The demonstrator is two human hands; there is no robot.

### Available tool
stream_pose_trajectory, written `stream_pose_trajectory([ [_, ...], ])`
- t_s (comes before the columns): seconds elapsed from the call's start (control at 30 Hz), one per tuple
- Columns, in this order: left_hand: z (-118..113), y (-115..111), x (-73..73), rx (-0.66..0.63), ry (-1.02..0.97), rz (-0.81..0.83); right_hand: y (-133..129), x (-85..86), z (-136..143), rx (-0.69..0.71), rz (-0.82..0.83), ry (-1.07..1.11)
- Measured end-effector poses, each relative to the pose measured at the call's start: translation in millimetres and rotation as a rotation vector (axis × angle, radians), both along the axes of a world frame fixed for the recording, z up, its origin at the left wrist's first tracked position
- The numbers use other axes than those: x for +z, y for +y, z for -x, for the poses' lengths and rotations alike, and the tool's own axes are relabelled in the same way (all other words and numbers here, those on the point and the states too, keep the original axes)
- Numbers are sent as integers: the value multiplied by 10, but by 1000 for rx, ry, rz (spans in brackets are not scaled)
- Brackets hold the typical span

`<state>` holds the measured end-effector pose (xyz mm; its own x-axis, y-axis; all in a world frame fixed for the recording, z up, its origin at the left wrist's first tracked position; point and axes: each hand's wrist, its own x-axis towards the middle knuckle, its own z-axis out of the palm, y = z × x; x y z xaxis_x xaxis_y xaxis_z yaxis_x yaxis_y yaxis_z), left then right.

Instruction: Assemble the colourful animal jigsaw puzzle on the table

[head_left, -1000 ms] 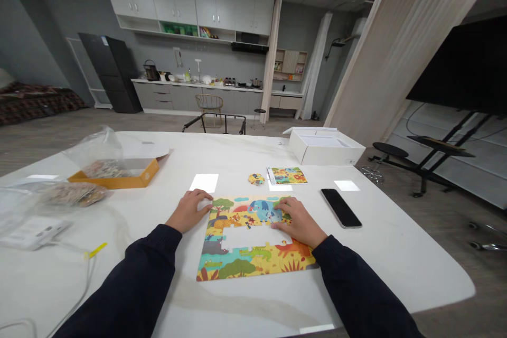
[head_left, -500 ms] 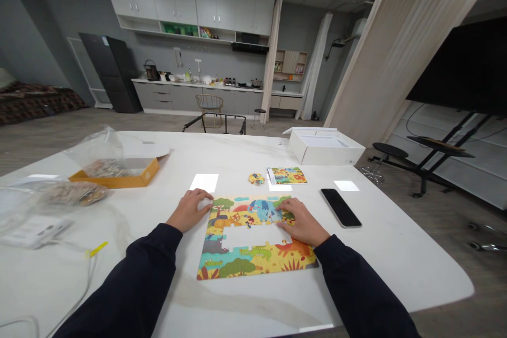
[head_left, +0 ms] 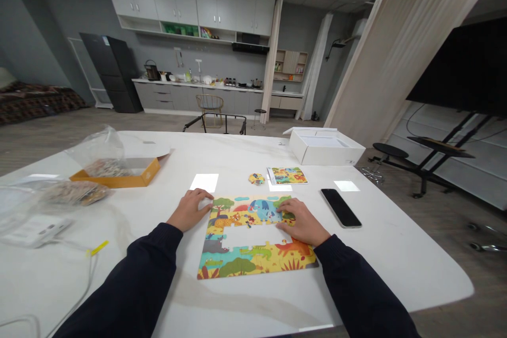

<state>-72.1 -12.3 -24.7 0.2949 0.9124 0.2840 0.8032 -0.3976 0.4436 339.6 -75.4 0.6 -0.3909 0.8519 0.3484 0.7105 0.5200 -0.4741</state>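
A jigsaw puzzle (head_left: 237, 267) with animals and trees lies flat on the table in front of me. Across its middle runs a gap where the white tabletop shows. My left hand (head_left: 191, 210) rests at the puzzle's upper left edge, fingertips touching the border and nothing held. Over the upper right part lies my right hand (head_left: 304, 223), its thumb and fingers apart on the pieces beside the gap's right end. The palm hides some of the picture there. Beyond the puzzle sits a small heap of loose puzzle pieces (head_left: 256, 179), next to a picture card (head_left: 288, 175).
A black phone (head_left: 340, 207) lies to the right. At the back right stands a white box (head_left: 325, 147). On the left are a yellow box (head_left: 140, 173) with a plastic bag of pieces, another bag (head_left: 75, 193), a white power strip (head_left: 37, 232) and its cable.
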Motion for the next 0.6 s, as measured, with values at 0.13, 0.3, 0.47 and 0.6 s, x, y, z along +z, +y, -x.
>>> stream_pose_trajectory([
  [0.13,-4,-4,7,4,-2,4,-11,30,9,0,-5,-2],
  [0.3,-14,-14,20,9,0,1,-2,16,2,-4,-2,3],
  [0.47,-15,-17,23,12,5,3,12,-10,1,3,5,34],
  [0.6,-12,-14,21,3,10,11,22,-36,-5,15,21,63],
])
